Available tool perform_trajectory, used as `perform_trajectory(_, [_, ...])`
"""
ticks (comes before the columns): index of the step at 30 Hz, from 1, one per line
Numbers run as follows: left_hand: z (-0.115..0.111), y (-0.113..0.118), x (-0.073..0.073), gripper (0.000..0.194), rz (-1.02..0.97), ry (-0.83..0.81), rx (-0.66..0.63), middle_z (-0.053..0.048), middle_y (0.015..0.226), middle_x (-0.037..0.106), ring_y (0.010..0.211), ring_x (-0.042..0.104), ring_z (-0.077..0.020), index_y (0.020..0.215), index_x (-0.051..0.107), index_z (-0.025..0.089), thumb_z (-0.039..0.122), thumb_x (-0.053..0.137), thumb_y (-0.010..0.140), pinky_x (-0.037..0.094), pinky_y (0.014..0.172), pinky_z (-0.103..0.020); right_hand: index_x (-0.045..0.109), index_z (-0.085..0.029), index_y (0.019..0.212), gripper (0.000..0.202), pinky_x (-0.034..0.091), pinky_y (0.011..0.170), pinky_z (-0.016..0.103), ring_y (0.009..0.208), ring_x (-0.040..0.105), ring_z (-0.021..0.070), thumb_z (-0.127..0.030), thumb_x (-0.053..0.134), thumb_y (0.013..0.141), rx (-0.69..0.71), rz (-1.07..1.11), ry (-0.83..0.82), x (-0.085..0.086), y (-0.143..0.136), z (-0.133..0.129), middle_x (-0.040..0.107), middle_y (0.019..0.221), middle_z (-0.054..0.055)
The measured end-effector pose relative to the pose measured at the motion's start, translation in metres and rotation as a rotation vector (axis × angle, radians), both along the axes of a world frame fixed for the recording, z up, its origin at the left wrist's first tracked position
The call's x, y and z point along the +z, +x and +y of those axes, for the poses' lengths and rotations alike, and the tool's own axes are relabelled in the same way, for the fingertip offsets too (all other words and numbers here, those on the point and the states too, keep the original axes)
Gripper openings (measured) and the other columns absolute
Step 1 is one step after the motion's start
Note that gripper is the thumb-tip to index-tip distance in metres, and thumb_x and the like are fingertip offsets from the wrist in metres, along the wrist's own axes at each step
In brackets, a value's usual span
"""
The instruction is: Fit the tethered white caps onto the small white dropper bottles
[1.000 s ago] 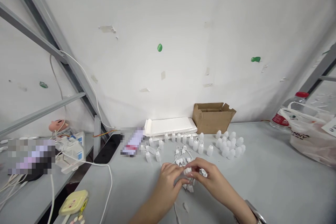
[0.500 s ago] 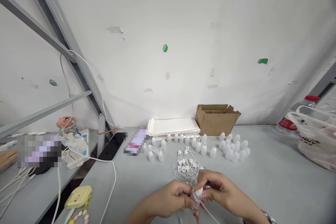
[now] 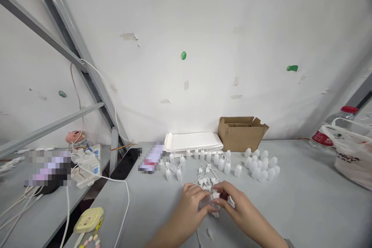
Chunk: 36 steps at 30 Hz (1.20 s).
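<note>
My left hand point(image 3: 188, 206) is closed around a small translucent squeeze bottle point(image 3: 205, 200), tilted with its mouth toward the right. At that mouth, the thumb and fingers of my right hand point(image 3: 238, 206) pinch a white cap point(image 3: 215, 195). Fingers partly hide both pieces, so how far the cap sits on the bottle does not show. Just beyond my hands lies a pile of white caps with cords point(image 3: 205, 181), partly covered by them. Several capped bottles point(image 3: 227, 168) stand behind the pile. A cluster of bottles without visible caps point(image 3: 262, 175) stands to the right.
A brown cardboard box point(image 3: 242, 139) and flat white packs point(image 3: 194, 142) stand against the wall. A phone point(image 3: 125, 164), a white cable point(image 3: 128, 197) and a yellow case point(image 3: 88, 219) lie leftward. On the right are a plastic bag point(image 3: 353, 166) and a red-capped bottle point(image 3: 321, 137).
Both hands have moved slightly up and away from me, now covering part of the cap pile. The bottle has turned from fairly upright to lying more sideways.
</note>
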<state>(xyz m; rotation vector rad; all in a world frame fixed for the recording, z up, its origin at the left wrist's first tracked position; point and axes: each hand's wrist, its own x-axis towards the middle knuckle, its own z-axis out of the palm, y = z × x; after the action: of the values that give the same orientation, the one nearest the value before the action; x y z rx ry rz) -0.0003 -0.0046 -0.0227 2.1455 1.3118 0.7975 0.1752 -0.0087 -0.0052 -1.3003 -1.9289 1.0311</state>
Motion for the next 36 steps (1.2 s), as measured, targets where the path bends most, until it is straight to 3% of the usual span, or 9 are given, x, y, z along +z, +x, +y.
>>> perform_trajectory(4, [0.001, -0.002, -0.003, 0.019, -0.014, 0.076, 0.004, 0.002, 0.078, 0.066, 0.081, 0.056, -0.0177, 0.085, 0.067, 0.024, 0.029, 0.073, 0.068, 0.042, 0.077, -0.032, 0.053, -0.022, 0.088, 0.012, 0.042, 0.070, 0.025, 0.075, 0.057, 0.0151, -0.028, 0.043, 0.089, 0.026, -0.018, 0.008, 0.005, 0.002, -0.002, 0.059, 0.078, -0.001])
perform_trajectory(10, [0.001, -0.002, -0.013, 0.014, 0.065, 0.416, -0.018, 0.001, 0.074, 0.062, 0.072, 0.054, -0.0162, 0.087, 0.063, 0.022, 0.034, 0.059, 0.081, 0.040, 0.083, -0.039, 0.041, -0.021, 0.067, 0.032, 0.037, 0.058, 0.028, 0.063, 0.053, 0.0178, -0.037, 0.030, 0.093, -0.094, -0.306, 0.143, -0.016, -0.012, 0.000, 0.057, 0.069, 0.002])
perform_trajectory(13, [0.002, -0.003, -0.013, 0.014, 0.071, 0.404, -0.013, 0.001, 0.074, 0.063, 0.073, 0.056, -0.0161, 0.089, 0.063, 0.022, 0.033, 0.058, 0.082, 0.041, 0.082, -0.039, 0.043, -0.021, 0.068, 0.034, 0.037, 0.057, 0.028, 0.062, 0.054, 0.0186, -0.040, 0.029, 0.093, -0.114, -0.350, 0.149, -0.018, -0.012, 0.001, 0.057, 0.068, 0.002])
perform_trajectory(19, [0.002, -0.005, -0.010, 0.019, 0.047, 0.283, 0.020, 0.002, 0.078, 0.066, 0.079, 0.057, -0.0176, 0.088, 0.065, 0.023, 0.029, 0.071, 0.071, 0.042, 0.081, -0.037, 0.050, -0.022, 0.084, 0.017, 0.041, 0.064, 0.026, 0.070, 0.056, 0.0158, -0.030, 0.037, 0.092, 0.022, -0.249, 0.153, -0.005, 0.001, -0.002, 0.057, 0.078, 0.001])
perform_trajectory(24, [0.000, -0.003, -0.010, 0.022, 0.050, 0.286, -0.006, 0.005, 0.078, 0.065, 0.079, 0.057, -0.0156, 0.088, 0.064, 0.025, 0.030, 0.073, 0.069, 0.042, 0.081, -0.034, 0.050, -0.023, 0.090, 0.017, 0.042, 0.067, 0.026, 0.073, 0.056, 0.0154, -0.026, 0.034, 0.092, 0.066, -0.223, 0.138, -0.003, 0.002, -0.004, 0.057, 0.085, 0.001])
perform_trajectory(31, [0.001, -0.002, -0.014, 0.013, 0.225, 0.595, 0.012, 0.001, 0.073, 0.062, 0.069, 0.055, -0.0157, 0.091, 0.059, 0.018, 0.012, 0.052, 0.082, 0.042, 0.079, -0.039, 0.041, -0.022, 0.074, 0.028, 0.038, 0.058, 0.027, 0.062, 0.052, 0.0164, -0.038, 0.028, 0.092, -0.053, -0.204, 0.027, -0.025, -0.014, -0.004, 0.056, 0.069, 0.001])
perform_trajectory(36, [0.000, 0.000, -0.011, 0.023, 0.219, 0.757, 0.043, 0.000, 0.073, 0.062, 0.067, 0.054, -0.0143, 0.091, 0.058, 0.017, 0.004, 0.042, 0.082, 0.041, 0.082, -0.040, 0.035, -0.023, 0.063, 0.046, 0.034, 0.044, 0.025, 0.042, 0.040, 0.0129, -0.060, 0.020, 0.086, -0.145, 0.140, -0.211, -0.049, -0.032, -0.002, 0.037, 0.046, -0.006])
